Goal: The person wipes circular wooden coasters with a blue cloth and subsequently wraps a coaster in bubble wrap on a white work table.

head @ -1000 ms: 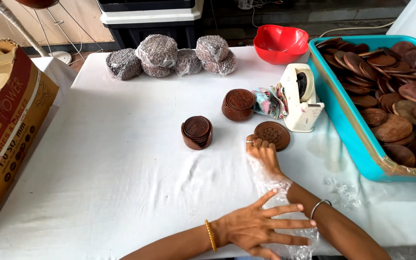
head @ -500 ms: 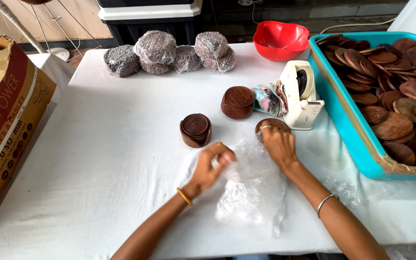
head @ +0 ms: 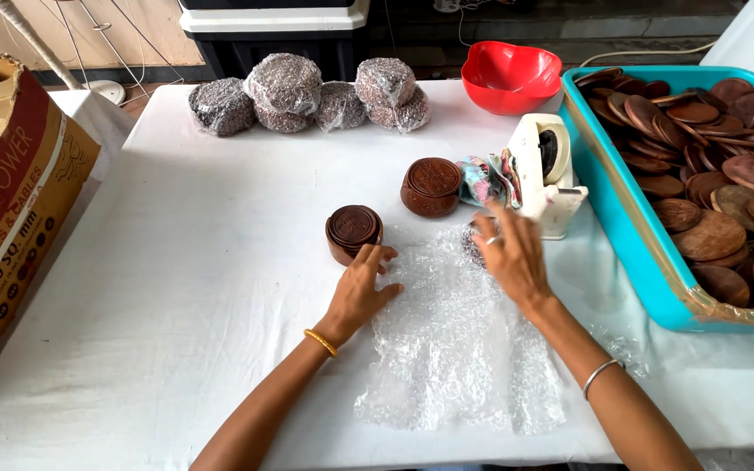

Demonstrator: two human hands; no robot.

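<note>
A sheet of clear bubble wrap (head: 457,344) lies spread on the white table (head: 176,288). My left hand (head: 361,288) rests flat on the sheet's left edge, its fingertips touching a small stack of round brown wooden pieces (head: 353,231). My right hand (head: 510,253) presses on the sheet's far end, over a brown wooden disc that is mostly hidden beneath it. A larger carved round brown piece (head: 430,186) stands just beyond, beside some crumpled patterned cloth (head: 483,181).
A white tape dispenser (head: 547,174) stands right of my right hand. A teal tray (head: 621,209) full of brown wooden discs fills the right side, with a red bowl (head: 510,77) behind it. Several bubble-wrapped bundles (head: 285,92) sit at the far edge. A cardboard box (head: 10,201) stands at left.
The bubble wrap has been opened out flat on the table. My left hand moved toward the small stack, and my right hand slid over the disc at the sheet's far end.
</note>
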